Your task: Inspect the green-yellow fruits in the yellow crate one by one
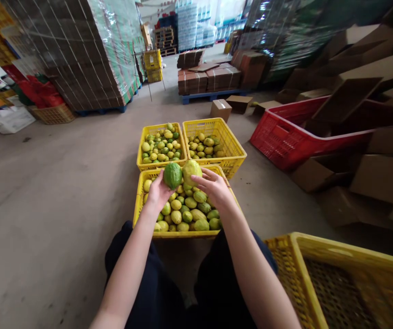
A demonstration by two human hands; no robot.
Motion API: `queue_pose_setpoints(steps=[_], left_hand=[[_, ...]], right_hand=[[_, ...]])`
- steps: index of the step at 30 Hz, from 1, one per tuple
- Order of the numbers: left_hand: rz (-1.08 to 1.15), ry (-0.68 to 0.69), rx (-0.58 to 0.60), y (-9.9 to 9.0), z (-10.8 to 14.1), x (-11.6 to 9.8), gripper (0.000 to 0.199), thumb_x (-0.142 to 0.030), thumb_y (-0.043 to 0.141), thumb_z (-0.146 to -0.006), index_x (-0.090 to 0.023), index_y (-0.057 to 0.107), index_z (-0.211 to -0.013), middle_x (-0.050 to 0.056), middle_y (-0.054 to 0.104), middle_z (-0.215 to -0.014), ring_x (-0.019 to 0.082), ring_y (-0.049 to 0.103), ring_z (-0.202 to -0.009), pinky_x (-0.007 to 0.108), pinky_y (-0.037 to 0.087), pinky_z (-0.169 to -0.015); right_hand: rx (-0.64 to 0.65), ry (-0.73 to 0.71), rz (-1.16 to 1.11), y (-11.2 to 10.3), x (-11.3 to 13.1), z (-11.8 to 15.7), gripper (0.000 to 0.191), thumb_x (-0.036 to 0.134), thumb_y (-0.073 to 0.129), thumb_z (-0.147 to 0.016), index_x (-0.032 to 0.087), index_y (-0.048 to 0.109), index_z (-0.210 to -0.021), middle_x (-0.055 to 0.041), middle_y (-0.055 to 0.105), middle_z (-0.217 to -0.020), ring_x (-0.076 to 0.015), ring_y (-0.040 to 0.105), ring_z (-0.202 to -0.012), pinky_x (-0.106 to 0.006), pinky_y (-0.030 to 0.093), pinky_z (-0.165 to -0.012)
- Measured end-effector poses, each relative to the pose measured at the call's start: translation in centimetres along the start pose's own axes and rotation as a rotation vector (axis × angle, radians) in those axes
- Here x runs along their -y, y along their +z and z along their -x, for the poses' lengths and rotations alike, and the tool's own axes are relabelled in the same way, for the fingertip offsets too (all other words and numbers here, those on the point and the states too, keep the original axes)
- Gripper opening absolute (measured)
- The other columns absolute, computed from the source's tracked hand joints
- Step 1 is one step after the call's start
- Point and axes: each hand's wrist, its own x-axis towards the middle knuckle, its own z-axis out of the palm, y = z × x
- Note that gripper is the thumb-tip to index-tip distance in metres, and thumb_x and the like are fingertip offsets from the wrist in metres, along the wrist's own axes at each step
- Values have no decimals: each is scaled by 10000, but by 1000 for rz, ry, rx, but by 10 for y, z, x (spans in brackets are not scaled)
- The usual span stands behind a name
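Observation:
My left hand (158,192) is closed round a dark green lemon (172,176). Beside it, my right hand (216,186) grips a larger yellow lemon (192,172) from its right side. Both fruits are held up side by side above the near yellow crate (186,234), which is full of yellow and green lemons (190,202). Behind it stand two more yellow crates: the left crate (139,148) is filled with mixed green and yellow lemons, and the right crate (236,148) holds lemons lower down. My palms are partly hidden.
At the lower right stands another yellow crate (297,269) with a perforated bottom. A red crate (275,146) with cardboard boxes (385,178) piled around it is on the right. Flattened cartons lie on a blue pallet (213,95) farther back. A wrapped stack (80,55) rises at left.

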Motion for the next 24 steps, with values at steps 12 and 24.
queue_pose_setpoints(steps=[12,24], left_hand=[[-230,232,-127,-6,-1,13,376,-528,513,-946,-184,652,-1005,28,696,-804,175,696,-702,261,551,-607],[-72,152,-23,-4,5,-1,420,-537,471,-888,-169,658,-811,52,665,-642,122,553,-469,216,377,-409]], right_hand=[[79,130,-60,16,-10,-1,421,272,713,-674,251,637,-1088,-8,740,-934,-196,709,-750,-314,590,-655],[139,340,-395,38,-24,-1,404,609,641,-755,208,616,-799,-34,670,-665,-152,595,-531,-228,403,-368]])
